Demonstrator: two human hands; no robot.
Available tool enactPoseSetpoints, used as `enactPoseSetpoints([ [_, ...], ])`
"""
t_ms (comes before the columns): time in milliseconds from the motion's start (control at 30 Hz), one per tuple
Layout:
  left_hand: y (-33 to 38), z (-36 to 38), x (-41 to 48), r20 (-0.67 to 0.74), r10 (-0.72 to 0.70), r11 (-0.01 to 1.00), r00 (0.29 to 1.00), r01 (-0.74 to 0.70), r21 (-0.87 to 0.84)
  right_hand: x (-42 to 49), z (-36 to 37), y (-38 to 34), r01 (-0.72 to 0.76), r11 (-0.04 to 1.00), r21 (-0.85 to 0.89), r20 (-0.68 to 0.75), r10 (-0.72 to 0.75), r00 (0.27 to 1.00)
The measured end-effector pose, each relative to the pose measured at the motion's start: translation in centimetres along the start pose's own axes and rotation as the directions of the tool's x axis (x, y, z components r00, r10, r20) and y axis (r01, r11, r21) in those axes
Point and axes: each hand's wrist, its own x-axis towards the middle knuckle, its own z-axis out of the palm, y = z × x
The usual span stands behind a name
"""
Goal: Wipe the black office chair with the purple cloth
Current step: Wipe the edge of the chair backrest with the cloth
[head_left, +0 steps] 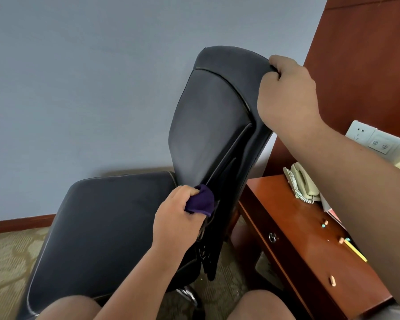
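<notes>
The black office chair (208,125) fills the middle of the view, its backrest tilted up and to the right, its seat cushion (102,227) spread out at lower left. My right hand (286,93) grips the top right edge of the backrest. My left hand (176,218) is closed around the bunched purple cloth (200,200), pressing it against the base of the backrest where it meets the seat. Most of the cloth is hidden inside my fist.
A reddish wooden desk (310,239) stands right of the chair, carrying a beige telephone (303,181), a yellow pencil (355,250) and small loose items. Wall sockets (370,137) sit behind it. A blue-grey wall (79,88) backs the chair; patterned carpet (7,262) covers the floor. My knees show at the bottom.
</notes>
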Motion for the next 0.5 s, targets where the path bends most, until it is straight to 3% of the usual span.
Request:
enactPoseSetpoints([
  [100, 0.8, -1.0, -0.1, 0.007, -0.037, 0.996, 0.999, 0.038, -0.085, -0.3, -0.1, -0.2, 0.0, 1.0, 0.019, -0.007, 0.0, 1.0],
  [200, 2.8, -1.5, -0.1, -0.054, 0.046, 0.992, 0.997, -0.052, -0.113, -0.6, -0.2, -0.4, 0.002, 0.999, 0.034, -0.028, -0.001, 1.0],
  [300, 3.6, -0.6, -0.2, 0.008, 0.147, 0.988, 0.989, -0.147, 0.048, -0.8, -0.3, -0.6, -0.002, 0.999, 0.033, -0.032, 0.003, 0.999],
  [367, 3.2, 0.5, -0.6, 0.037, 0.139, 0.976, 0.99, -0.144, 0.165, -0.9, -0.4, -0.6, -0.001, 1.0, 0.031, -0.028, 0.002, 1.0],
  [500, 2.1, 1.5, -1.6, 0.035, 0.143, 0.962, 0.989, -0.147, 0.232, -1.0, -0.6, -0.4, -0.003, 1.0, 0.026, -0.023, 0.004, 1.0],
])
